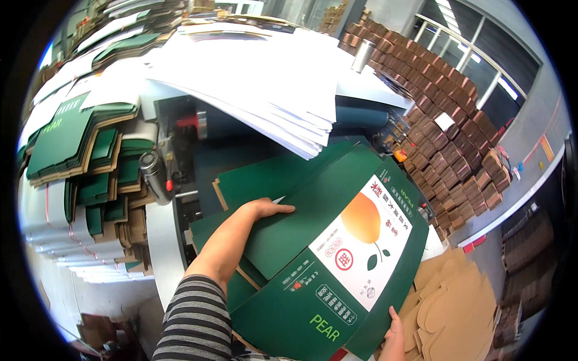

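A large green cardboard box blank (289, 240), printed with a yellow pear on a white panel, lies tilted in front of me. My left hand (263, 209) grips its left edge, one digit stretched across the top face and the other fingers hidden. At the lower right my right hand (394, 338) is closed on the near right edge, thumb up, the rest partly hidden. More green blanks (259, 177) lie beneath and behind it on a dark machine.
White sheets (259, 78) are piled beyond the blank. On the left, folded green blanks (60, 141) stand in stacks beside a dark metal flask (154, 174). Brown cut cardboard (457, 301) lies at right, below tall brown stacks (433, 132). A silver cylinder (362, 57) stands at the back.
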Motion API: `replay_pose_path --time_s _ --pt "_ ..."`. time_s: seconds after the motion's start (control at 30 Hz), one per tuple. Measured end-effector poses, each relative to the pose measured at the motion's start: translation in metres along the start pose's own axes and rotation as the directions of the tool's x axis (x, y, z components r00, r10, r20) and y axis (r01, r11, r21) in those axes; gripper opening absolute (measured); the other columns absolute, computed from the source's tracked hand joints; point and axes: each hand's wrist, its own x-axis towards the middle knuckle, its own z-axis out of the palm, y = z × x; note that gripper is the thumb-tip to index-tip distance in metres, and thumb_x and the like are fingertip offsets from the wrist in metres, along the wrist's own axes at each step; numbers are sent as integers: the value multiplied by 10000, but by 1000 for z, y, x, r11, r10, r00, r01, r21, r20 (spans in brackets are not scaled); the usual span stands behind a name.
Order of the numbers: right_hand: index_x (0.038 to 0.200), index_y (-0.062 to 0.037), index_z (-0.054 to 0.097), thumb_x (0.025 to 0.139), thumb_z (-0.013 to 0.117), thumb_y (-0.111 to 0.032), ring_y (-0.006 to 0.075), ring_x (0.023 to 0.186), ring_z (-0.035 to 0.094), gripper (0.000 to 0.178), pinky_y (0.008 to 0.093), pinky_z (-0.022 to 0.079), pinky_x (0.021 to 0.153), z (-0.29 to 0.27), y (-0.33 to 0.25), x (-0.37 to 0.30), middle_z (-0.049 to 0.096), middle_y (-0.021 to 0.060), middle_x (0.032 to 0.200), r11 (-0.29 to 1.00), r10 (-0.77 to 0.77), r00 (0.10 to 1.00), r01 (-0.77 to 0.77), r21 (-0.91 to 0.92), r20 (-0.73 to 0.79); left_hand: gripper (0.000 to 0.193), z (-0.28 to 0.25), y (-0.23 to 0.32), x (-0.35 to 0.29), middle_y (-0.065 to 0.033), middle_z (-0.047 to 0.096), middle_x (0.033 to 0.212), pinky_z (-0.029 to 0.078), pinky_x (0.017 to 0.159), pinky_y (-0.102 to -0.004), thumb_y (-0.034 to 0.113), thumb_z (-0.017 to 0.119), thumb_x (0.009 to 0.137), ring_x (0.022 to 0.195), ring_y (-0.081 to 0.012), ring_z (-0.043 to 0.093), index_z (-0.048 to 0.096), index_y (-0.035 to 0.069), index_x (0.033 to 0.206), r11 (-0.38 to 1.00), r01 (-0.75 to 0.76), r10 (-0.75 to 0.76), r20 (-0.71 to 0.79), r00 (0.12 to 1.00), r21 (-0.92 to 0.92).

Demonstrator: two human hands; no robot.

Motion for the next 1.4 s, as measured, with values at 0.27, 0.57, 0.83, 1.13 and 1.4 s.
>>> replay_pose_path --time_s 0.27,0.57,0.83,1.13,1.4 --pt "1235 6 532 865 673 -304 372 1061 563 503 541 458 911 -18 24 28 597 182 1182 978 -209 977 210 4 -40 715 1 23 -18 -193 669 1037 523 816 -358 475 797 680 906 -277 668 636 -81 1100 1000 -16 16 81 997 9" --pt "1170 30 549 841 698 -204 304 969 598 431 453 497 840 11 28 -4 617 150 1095 942 -328 945 328 71 -22 624 -6 56 -75 -206 681 908 543 725 -331 363 828 670 798 -255 686 640 -138 989 946 -232 263 -122 957 226" --pt "1189 19 537 865 679 -251 325 980 603 444 492 507 841 35 44 -23 623 154 1093 907 -416 900 421 18 -130 625 -11 72 -120 -211 675 895 530 736 -329 368 818 680 831 -270 677 629 -146 982 915 -308 352 -141 925 259" --pt "1200 7 542 899 626 -307 331 1018 600 443 469 506 868 19 62 -19 615 151 1148 839 -524 852 511 189 24 636 -16 98 -184 -219 676 915 515 782 -337 424 811 671 865 -289 674 641 -112 969 805 -425 511 -119 852 415" --pt "1304 -36 472 909 537 -445 301 1129 524 572 432 435 941 148 68 -137 526 130 1285 801 -587 772 511 311 244 580 -26 91 -306 -205 694 859 529 759 -346 403 808 687 804 -286 690 667 -86 966 647 -570 732 -201 651 506"
